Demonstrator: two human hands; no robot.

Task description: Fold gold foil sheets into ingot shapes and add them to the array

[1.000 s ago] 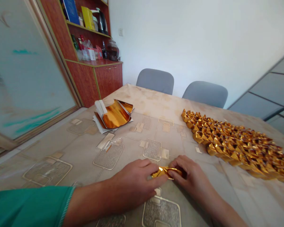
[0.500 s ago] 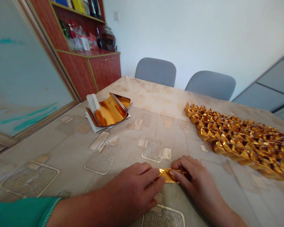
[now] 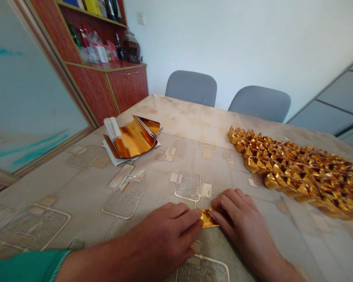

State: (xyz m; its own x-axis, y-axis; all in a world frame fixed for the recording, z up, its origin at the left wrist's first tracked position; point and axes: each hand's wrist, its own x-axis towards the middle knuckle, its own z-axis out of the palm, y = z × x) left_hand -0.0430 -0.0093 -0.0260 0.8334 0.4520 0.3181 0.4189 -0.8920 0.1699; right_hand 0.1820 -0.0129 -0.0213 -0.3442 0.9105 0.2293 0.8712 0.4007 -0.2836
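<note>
A small folded piece of gold foil paper (image 3: 209, 219) lies low on the table between my two hands. My left hand (image 3: 172, 233) has its fingers closed over the paper's left end, covering that part. From the other side, my right hand (image 3: 238, 217) grips the right end, its thumb and fingertips against the foil. Only the shiny middle strip shows. To the right stand rows of folded gold foil pieces (image 3: 297, 168), packed close together. At the back left lies a stack of gold foil sheets (image 3: 135, 137), curled, with white paper around it.
A patterned cloth (image 3: 159, 184) covers the table, with a small paper scrap (image 3: 125, 185) on it at left and a pale patch at right. Two grey chairs (image 3: 191, 88) stand at the far edge. A reddish wooden cabinet (image 3: 126, 84) with bottles is behind, left.
My right hand has shifted slightly up and left along the foil paper, and less of the foil shows now. The left hand keeps its hold. The whole view has shifted a little.
</note>
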